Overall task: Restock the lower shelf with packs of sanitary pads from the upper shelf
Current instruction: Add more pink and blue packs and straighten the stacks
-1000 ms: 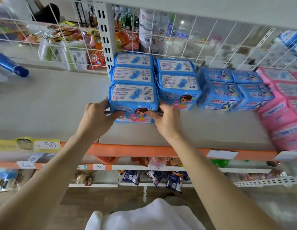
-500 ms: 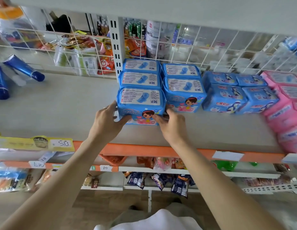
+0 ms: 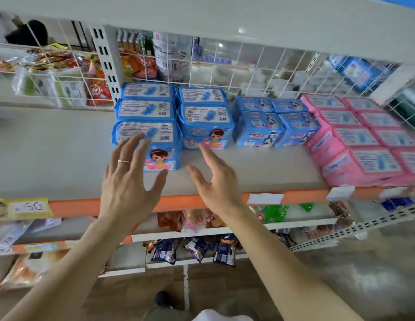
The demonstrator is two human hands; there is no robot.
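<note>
Beside pink packs on the shelf, left hand and right hand hover with released fingers before the front blue pack

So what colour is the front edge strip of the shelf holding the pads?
Orange, on the edge strip, clearest in the head view.

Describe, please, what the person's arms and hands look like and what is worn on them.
Both forearms are bare, with no sleeves, gloves or watch in view. The left hand wears a thin, plain, silver-coloured ring on one of its fingers. The right hand shows no ring.
</note>
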